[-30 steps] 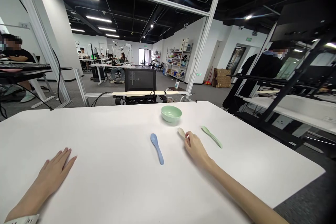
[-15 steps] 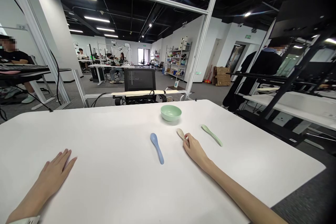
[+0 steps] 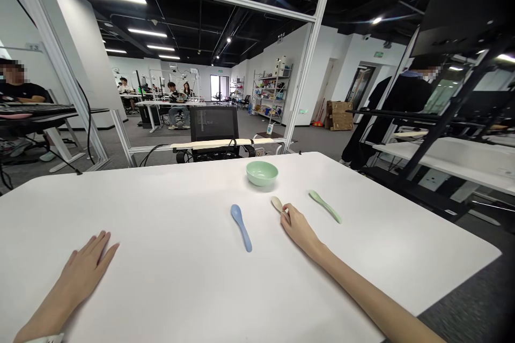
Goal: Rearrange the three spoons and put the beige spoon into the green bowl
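Right hand (image 3: 300,234), fingers (image 3: 286,210) pinching the handle of a beige spoon (image 3: 277,203) at lower centre of the table (image 3: 161,203), between a blue spoon (image 3: 241,228) and a green spoon (image 3: 325,206), below a pale green bowl (image 3: 262,173). Left hand (image 3: 82,268) flat at lower left, fingers spread.

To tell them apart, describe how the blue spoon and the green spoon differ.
The blue spoon is mid-blue, the green spoon pale green. The blue spoon lies left of the cream spoon, the green spoon right of it. Both lie untouched on the white table, bowl ends pointing away.
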The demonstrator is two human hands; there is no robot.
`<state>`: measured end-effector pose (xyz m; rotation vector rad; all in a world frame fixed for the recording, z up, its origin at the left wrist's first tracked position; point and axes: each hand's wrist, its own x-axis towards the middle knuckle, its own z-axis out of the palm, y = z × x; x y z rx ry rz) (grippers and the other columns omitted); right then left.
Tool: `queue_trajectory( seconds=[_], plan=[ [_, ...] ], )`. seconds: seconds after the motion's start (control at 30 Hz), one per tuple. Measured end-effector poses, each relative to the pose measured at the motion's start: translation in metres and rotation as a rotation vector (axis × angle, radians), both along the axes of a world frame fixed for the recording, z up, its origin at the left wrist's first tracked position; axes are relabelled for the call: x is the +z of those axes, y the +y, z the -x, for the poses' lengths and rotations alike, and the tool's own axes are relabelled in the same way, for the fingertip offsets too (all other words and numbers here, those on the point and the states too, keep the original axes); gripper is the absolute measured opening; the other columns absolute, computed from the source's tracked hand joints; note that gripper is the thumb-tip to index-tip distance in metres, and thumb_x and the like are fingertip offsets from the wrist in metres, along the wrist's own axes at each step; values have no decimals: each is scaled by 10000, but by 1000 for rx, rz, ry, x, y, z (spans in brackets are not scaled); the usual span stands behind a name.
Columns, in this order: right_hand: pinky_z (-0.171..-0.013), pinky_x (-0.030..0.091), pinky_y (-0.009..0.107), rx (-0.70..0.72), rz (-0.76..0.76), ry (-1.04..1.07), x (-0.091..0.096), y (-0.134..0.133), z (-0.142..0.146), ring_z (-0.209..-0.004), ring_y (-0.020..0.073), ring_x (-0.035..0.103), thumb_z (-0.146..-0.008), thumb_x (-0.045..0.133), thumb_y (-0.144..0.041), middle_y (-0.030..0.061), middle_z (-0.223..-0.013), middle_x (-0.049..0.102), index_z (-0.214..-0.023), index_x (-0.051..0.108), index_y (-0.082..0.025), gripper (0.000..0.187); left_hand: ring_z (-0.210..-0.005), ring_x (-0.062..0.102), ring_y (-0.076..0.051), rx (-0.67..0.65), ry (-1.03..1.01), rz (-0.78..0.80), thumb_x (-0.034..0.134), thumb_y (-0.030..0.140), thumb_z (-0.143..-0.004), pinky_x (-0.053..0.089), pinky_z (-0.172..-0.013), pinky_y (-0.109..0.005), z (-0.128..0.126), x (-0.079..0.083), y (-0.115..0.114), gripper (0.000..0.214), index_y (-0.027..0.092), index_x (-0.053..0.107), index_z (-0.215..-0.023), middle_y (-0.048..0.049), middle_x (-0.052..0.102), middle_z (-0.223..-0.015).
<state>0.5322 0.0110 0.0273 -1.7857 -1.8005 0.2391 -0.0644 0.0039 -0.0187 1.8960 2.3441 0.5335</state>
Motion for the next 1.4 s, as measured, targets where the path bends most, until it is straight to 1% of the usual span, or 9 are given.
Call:
queue_trajectory(
  seconds=[0.33, 0.57, 0.7, 0.8, 0.93, 1.03, 1.13, 1.23, 1.4],
  plan=[
    [-669, 448, 327, -58, -37, -4, 3, 2, -6, -718, 227, 624, -999, 434, -463, 88, -901, 692, -1179, 587, -171, 376, -1600, 275, -379, -3, -7, -3, 195, 605, -911, 221, -1282, -611, -1, 2, 0, 922, -17, 419, -1554, -230, 387, -1678],
    [-866, 469, 441, -466, -120, -438, 17, 29, -82, -1071, 366, 632, -970, 525, -301, 262, -1135, 688, -1148, 690, -102, 313, -1586, 307, -391, -8, -23, -14, 199, 600, -921, 237, -1271, -636, -2, 6, -2, 899, -8, 443, -1537, -227, 409, -1665],
    [-822, 475, 447, -556, 72, -491, 16, 29, -119, -1052, 405, 668, -945, 610, -262, 298, -1049, 708, -964, 741, -111, 201, -1564, 362, -366, -34, -120, -118, 248, 617, -924, 255, -1280, -596, -17, 25, -4, 841, 58, 494, -1502, -205, 492, -1624],
    [-770, 468, 381, -504, 124, -363, 21, 22, -120, -949, 347, 713, -934, 609, -192, 246, -983, 727, -851, 724, -139, 151, -1410, 548, -357, -61, -244, -202, 330, 657, -908, 399, -1206, -552, -57, 53, -9, 725, 173, 615, -1366, -167, 649, -1474],
    [-751, 459, 337, -334, -91, -103, 37, 12, -73, -875, 273, 695, -960, 550, -245, 167, -974, 737, -897, 679, -169, 162, -988, 729, -297, -211, -520, -103, 429, 738, -852, 594, -892, -450, -156, 87, -18, 636, 240, 713, -1126, -121, 788, -1141],
    [-702, 454, 325, -84, -186, 109, 47, -1, -2, -766, 229, 638, -975, 522, -364, 83, -873, 715, -904, 621, -209, 197, -889, 732, -255, -442, -746, 45, 453, 811, -832, 591, -776, -381, -239, 98, -22, 669, 229, 744, -987, -132, 789, -968],
    [-641, 419, 301, 137, -186, 203, 53, -20, 72, -721, 199, 592, -953, 537, -355, 31, -783, 659, -851, 560, -234, 159, -822, 729, -237, -501, -968, 202, 437, 849, -830, 562, -684, -360, -301, 101, -25, 749, 183, 746, -977, -176, 771, -968],
    [-598, 386, 282, 281, -124, 210, 56, -36, 124, -664, 167, 554, -941, 555, -324, -1, -768, 611, -805, 493, -247, 168, -753, 687, -216, -491, -1055, 166, 382, 864, -843, 538, -683, -354, -322, 99, -25, 748, 192, 710, -840, -134, 725, -842],
    [-650, 440, 299, 357, -114, 119, 58, -41, 147, -752, 189, 600, -961, 579, -359, 28, -875, 623, -870, 496, -244, 168, -608, 566, -182, -376, -863, 78, 278, 919, -807, 479, -620, -353, -296, 92, -14, 752, 241, 575, -675, -33, 573, -637]
  ],
)
